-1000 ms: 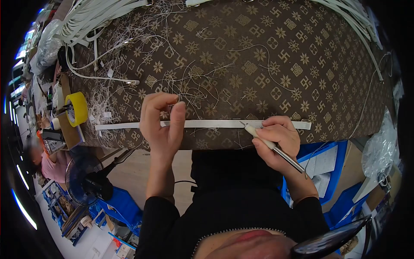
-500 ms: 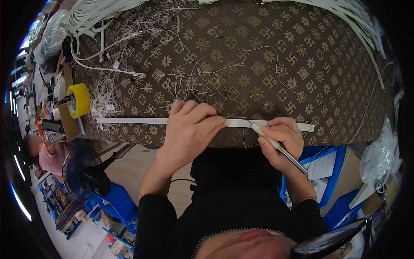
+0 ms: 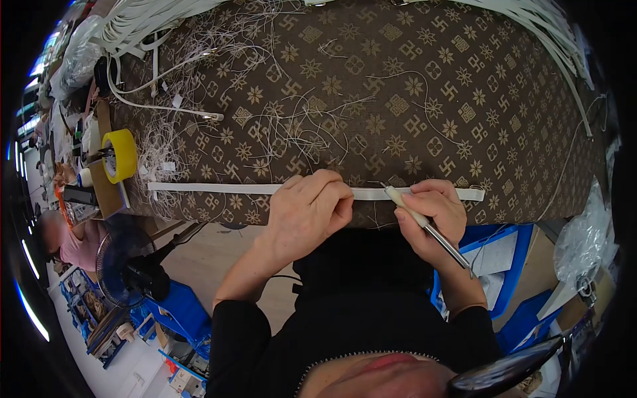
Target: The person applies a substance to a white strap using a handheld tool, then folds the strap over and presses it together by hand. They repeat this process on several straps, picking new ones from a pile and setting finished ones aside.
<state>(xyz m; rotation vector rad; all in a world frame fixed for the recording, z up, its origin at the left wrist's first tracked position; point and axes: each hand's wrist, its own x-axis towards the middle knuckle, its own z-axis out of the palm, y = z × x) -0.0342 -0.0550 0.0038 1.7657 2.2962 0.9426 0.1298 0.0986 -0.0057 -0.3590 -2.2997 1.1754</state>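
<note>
A long white strap (image 3: 219, 188) lies across the near edge of the brown patterned cloth. My left hand (image 3: 306, 207) is closed over its middle, fingers curled, the fingertips partly hidden. To the right, my right hand (image 3: 434, 219) grips a pen-shaped tool (image 3: 415, 213) with a whitish grip and a metal barrel. The tool's thin tip points up and left, right by the strap's upper edge; whether it touches cannot be made out. Past my right fingers the strap's right end shows on the cloth.
Tangled white threads (image 3: 162, 139) cover the cloth's left side. A yellow tape roll (image 3: 119, 155) stands at the left edge. Bundled white straps (image 3: 152, 23) lie along the far side. Below are a fan (image 3: 129, 259) and a blue bin (image 3: 517, 265). Another person (image 3: 79, 245) sits far left.
My left hand has shifted slightly right and down along the strap, and its fingers have curled in more. The strap's middle sits a little nearer me. My right hand has barely moved.
</note>
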